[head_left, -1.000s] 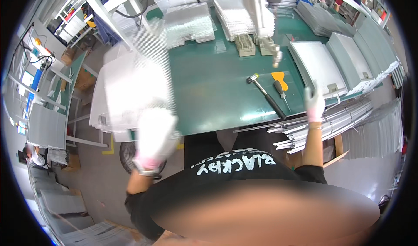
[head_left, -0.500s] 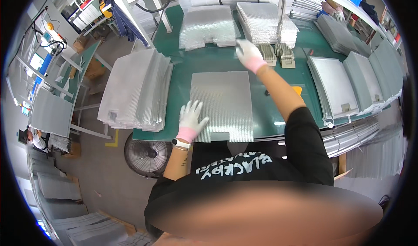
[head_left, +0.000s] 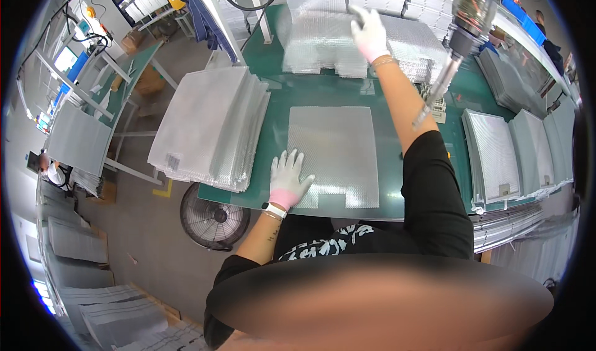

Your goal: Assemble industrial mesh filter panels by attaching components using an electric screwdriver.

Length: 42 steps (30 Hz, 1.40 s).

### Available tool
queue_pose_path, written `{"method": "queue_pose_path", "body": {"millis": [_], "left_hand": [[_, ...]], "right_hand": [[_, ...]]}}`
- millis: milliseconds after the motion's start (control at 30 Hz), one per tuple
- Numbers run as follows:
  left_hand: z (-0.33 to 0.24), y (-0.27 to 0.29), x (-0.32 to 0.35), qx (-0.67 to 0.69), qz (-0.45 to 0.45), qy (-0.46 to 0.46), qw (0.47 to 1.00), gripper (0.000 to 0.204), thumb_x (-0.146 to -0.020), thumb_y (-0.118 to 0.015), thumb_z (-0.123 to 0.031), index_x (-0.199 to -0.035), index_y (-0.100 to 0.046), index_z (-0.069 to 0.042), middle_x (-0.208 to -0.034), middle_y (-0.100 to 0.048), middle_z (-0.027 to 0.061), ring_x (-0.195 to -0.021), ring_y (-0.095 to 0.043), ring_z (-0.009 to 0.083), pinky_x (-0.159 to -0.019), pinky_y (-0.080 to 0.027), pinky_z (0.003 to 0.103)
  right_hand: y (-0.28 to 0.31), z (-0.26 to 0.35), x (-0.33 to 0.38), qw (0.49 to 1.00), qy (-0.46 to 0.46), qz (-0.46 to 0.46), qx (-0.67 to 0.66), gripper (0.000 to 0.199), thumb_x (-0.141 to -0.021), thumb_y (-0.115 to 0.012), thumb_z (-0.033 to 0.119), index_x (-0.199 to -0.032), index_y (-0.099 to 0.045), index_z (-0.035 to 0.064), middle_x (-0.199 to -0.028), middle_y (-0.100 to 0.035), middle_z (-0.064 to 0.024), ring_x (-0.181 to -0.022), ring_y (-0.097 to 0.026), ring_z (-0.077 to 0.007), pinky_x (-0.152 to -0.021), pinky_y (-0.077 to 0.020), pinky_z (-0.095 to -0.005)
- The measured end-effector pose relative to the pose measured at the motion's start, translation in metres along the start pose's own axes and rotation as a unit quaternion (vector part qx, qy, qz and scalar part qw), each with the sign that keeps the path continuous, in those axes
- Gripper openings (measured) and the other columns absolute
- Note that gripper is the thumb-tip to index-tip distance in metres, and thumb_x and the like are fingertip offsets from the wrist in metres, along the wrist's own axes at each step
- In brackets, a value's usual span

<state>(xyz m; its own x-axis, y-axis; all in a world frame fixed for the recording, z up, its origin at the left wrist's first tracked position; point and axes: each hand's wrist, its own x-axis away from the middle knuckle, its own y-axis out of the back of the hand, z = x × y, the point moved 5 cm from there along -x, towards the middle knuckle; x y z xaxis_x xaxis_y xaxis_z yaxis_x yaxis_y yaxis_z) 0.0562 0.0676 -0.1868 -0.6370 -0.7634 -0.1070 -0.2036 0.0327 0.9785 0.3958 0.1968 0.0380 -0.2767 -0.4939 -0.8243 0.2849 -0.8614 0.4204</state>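
Flat and spread, my left hand in its white glove with a pink cuff presses palm-down on the near left corner of the silvery embossed rectangular metal sheet, fingers apart and gripping nothing. That sheet lies flat on the green worktable, straight ahead of me, its near edge with a small notch close to the table's front rim.

My right hand, gloved the same way, reaches far across the table and rests on the top sheet of the far stack of silvery embossed sheets; whether the fingers have closed on its edge I cannot tell, since that sheet looks blurred. Half a second ago this hand was already out there at the far stacks, and the left hand was already down on the flat sheet. A second ago the table in front of me was bare, with my left hand carrying a sheet in from the left side.

Just left of the flat sheet sits a thick pile of silvery sheets overhanging the table's left end. A hanging power screwdriver dangles beside my right forearm. More grey sheet stacks lie on the right, and a round floor fan stands below the table's front left corner.
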Motion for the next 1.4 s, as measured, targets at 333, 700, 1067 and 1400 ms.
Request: {"method": "queue_pose_path", "body": {"millis": [333, 700, 1067, 1400], "left_hand": [[0.035, -0.027, -0.015, 0.439, -0.008, 0.063, 0.896, 0.066, -0.101, -0.049, -0.044, -0.151, -0.034, -0.003, -0.157, -0.033, 0.0214, -0.148, -0.024, 0.0368, -0.121, -0.019, 0.046], [-0.009, 0.055, 0.046, 0.44, -0.126, 0.176, 0.872, 0.07, -0.084, -0.079, -0.018, -0.141, -0.044, 0.003, -0.09, -0.067, 0.0081, -0.078, -0.062, 0.0085, -0.068, -0.053, 0.023], [-0.006, 0.025, 0.027, 0.196, -0.081, 0.15, 0.966, 0.081, -0.082, -0.078, -0.033, -0.144, -0.038, 0.0, -0.107, -0.067, 0.0246, -0.093, -0.068, 0.0385, -0.082, -0.054, 0.042], [-0.008, 0.011, 0.025, 0.176, -0.068, 0.154, 0.97, 0.08, -0.084, -0.075, -0.039, -0.146, -0.037, -0.003, -0.122, -0.063, 0.0236, -0.106, -0.065, 0.0386, -0.089, -0.053, 0.042]], "right_hand": [[0.113, -0.011, 0.067, 0.938, -0.089, -0.036, -0.333, 0.042, -0.09, -0.067, 0.01, -0.13, -0.059, 0.0017, -0.124, -0.062, -0.0112, -0.113, -0.059, -0.0184, -0.1, -0.0456, -0.0302], [0.177, 0.071, 0.306, 0.954, -0.174, 0.235, -0.072, 0.047, -0.084, -0.069, 0.009, -0.13, -0.057, 0.0046, -0.1, -0.06, -0.0102, -0.07, -0.057, -0.0188, -0.069, -0.0491, -0.0302], [0.163, 0.05, 0.345, 0.934, -0.235, 0.267, -0.026, 0.047, -0.085, -0.069, 0.015, -0.13, -0.057, 0.0059, -0.098, -0.061, -0.0118, -0.078, -0.062, -0.0261, -0.073, -0.0519, -0.0348], [0.153, 0.043, 0.361, 0.931, -0.192, 0.302, 0.072, 0.046, -0.089, -0.066, 0.021, -0.132, -0.056, 0.0096, -0.109, -0.059, -0.0145, -0.089, -0.065, -0.0341, -0.076, -0.0544, -0.0406]]}}
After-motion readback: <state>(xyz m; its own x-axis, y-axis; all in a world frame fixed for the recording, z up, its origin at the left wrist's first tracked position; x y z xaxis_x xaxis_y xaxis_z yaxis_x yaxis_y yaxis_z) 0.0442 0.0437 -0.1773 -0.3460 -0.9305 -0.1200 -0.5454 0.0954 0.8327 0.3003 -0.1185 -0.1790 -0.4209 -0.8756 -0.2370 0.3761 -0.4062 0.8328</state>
